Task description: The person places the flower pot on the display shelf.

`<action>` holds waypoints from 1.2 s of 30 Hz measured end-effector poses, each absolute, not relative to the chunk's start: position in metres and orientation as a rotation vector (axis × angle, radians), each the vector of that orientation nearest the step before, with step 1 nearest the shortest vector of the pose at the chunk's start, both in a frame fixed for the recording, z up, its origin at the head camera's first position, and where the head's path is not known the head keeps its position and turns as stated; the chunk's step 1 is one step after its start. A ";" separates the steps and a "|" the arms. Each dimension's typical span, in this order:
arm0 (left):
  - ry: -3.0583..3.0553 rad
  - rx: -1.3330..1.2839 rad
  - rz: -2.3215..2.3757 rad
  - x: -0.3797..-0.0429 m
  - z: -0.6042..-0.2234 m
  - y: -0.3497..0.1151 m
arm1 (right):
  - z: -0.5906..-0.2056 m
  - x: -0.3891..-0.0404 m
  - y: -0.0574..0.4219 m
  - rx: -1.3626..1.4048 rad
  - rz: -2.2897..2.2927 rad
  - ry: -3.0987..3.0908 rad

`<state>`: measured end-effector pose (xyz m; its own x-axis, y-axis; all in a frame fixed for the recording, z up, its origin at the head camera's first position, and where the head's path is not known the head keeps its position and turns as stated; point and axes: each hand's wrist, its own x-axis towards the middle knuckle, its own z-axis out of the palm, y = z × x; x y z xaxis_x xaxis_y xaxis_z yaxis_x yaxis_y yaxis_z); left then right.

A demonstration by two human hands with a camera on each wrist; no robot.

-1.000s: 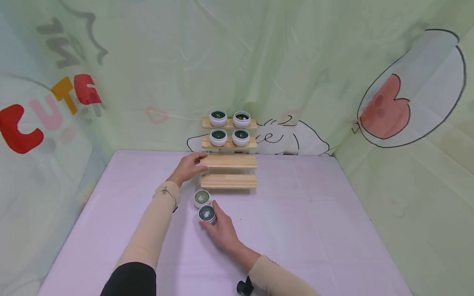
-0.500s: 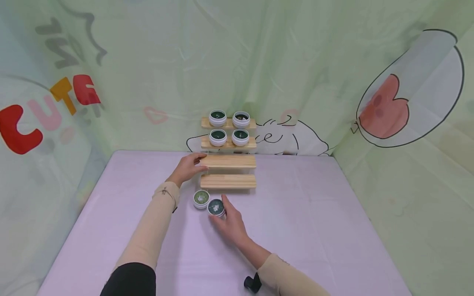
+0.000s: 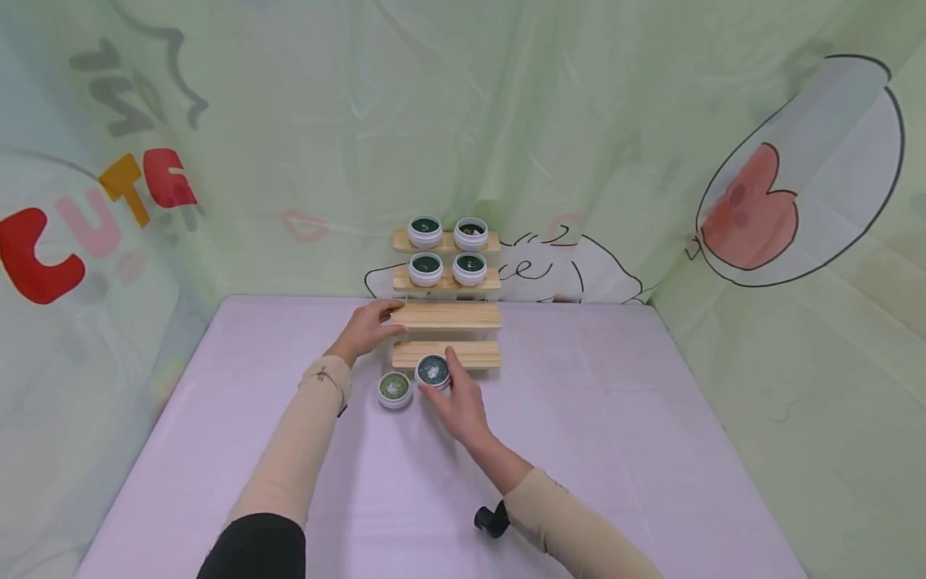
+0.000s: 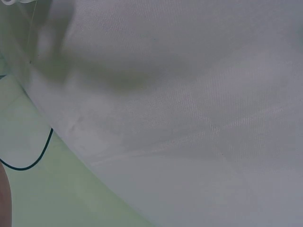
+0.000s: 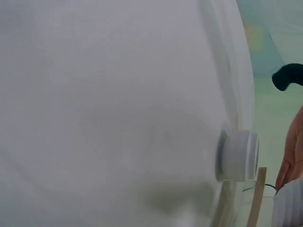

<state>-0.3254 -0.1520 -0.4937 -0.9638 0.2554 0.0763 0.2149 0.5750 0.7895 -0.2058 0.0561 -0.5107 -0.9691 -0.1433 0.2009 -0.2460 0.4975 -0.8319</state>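
My right hand (image 3: 458, 404) pinches a small round white jar (image 3: 433, 371) with a dark green top between thumb and fingers. In the head view this jar overlaps the front edge of the lowest wooden shelf (image 3: 470, 354); whether they touch I cannot tell. My left hand (image 3: 363, 328) grips the left end of the second shelf from the bottom (image 3: 448, 315), thumb in front and fingers behind. A second white jar (image 3: 394, 389) with a lighter green top stands on the table, left of the held one. It shows side-on in the right wrist view as a ridged jar (image 5: 240, 156).
Two white jars stand on the top shelf (image 3: 448, 240), and two more on the shelf (image 3: 447, 279) below it. The stepped stand is near the back edge of the lilac-covered table (image 3: 593, 450). A printed green curtain (image 3: 318, 121) encloses the back and sides.
My right hand has carried the dark green-topped jar away from beside the lighter one, rightward and then forward to the lowest shelf. My left hand has stayed at the stand's left end.
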 end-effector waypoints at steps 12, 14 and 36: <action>2.739 0.421 1.376 -0.324 -0.493 -0.150 | -0.488 -0.235 0.051 0.184 1.535 -2.563; 2.741 0.415 1.367 -0.324 -0.494 -0.151 | -0.486 -0.240 0.049 0.139 1.541 -2.559; 2.750 0.419 1.363 -0.327 -0.497 -0.151 | -0.476 -0.286 0.032 -0.114 1.545 -2.544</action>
